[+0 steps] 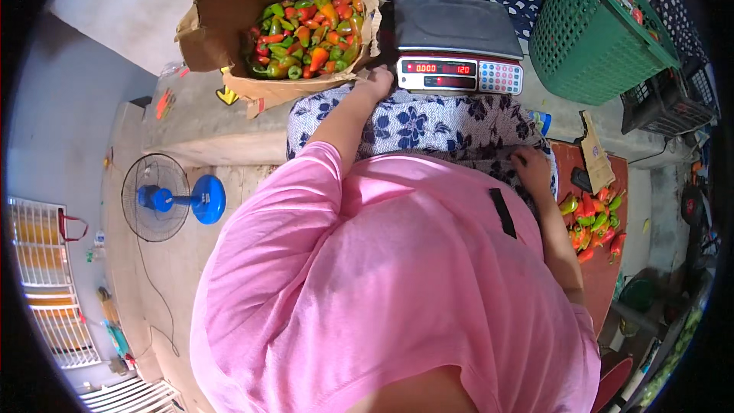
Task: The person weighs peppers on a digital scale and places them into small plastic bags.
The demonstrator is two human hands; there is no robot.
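Observation:
My left hand (376, 82) rests at the near corner of a torn cardboard box (214, 38), just left of the scale. Its fingers are curled in together, and what they hold, if anything, is hidden. Inside the box lies a heap of red, orange and green peppers (310, 38). A digital scale (459, 27) with a grey pan and lit red display stands right of that hand, its pan bare. My right hand (531, 167) lies on the flowered cloth (417, 124) over my lap, fingers loosely bent and apart, holding nothing.
A green plastic basket (589, 38) stands right of the scale, beside a black crate (669, 103). More peppers (595, 222) lie on a red surface at the right, near a cardboard piece (595, 153). A blue fan (160, 199) is on the left, its cord trailing on the floor.

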